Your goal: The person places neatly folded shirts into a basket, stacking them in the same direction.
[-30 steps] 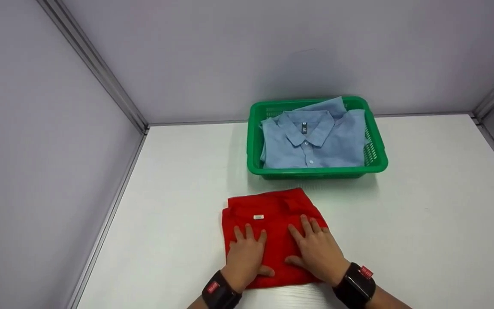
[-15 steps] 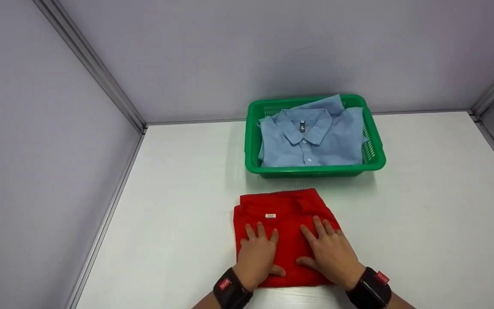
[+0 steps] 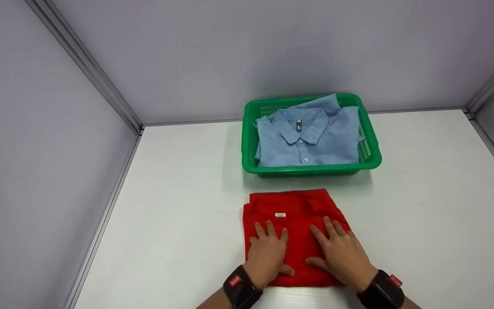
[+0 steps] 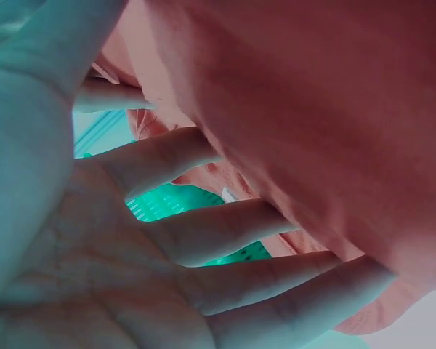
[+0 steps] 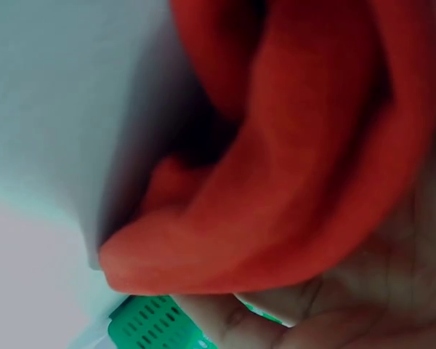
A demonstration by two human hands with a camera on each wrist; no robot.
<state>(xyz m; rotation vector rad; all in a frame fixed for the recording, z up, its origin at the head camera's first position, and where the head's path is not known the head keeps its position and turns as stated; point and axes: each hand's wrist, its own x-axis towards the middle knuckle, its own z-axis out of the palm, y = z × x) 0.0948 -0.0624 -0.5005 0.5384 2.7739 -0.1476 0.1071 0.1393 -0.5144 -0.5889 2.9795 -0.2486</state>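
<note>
A folded red shirt lies flat on the white table, its neckline and small white label towards the far side. My left hand rests on the left half of the shirt with fingers spread. On the right half, my right hand lies palm down, fingers straight and thumb pointing inward. In the left wrist view, spread fingers touch the red cloth. The right wrist view shows a rounded red fold covering part of the right hand.
Beyond the shirt stands a green plastic basket holding a folded light-blue collared shirt. Pale walls enclose the white table at the back and sides. Each wrist wears a black band.
Both hands have slid the red shirt to the right across the table, fingers still spread on it. The basket keeps its place, with a slight shift of the view.
</note>
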